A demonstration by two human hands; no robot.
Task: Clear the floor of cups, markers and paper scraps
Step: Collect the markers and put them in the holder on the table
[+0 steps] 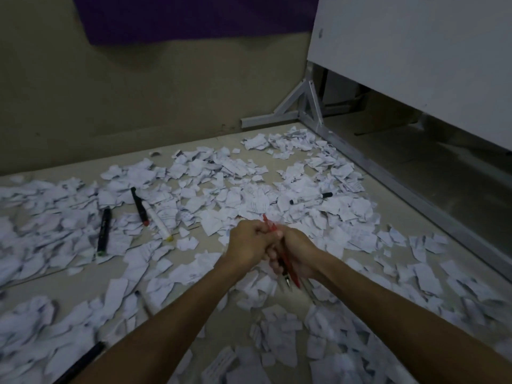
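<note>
Both hands meet over the middle of the floor. My right hand point(295, 252) grips a bundle of red and dark pens point(289, 270) whose tips stick out below the fist. My left hand point(249, 242) curls round the upper end of the same bundle. Torn white paper scraps point(227, 189) cover the floor all around. Loose markers lie to the left: a black one with a green end point(103, 235), a black one with a red end point(139, 206) and a white one with a yellow end point(160, 220). A white marker with black caps point(310, 198) lies to the right. No cup is in view.
A beige wall point(138, 106) with a purple sheet stands behind the scraps. A white board on a metal frame point(307, 106) stands at the right, its base rail running along the floor. Another black marker point(80, 364) lies at the bottom left.
</note>
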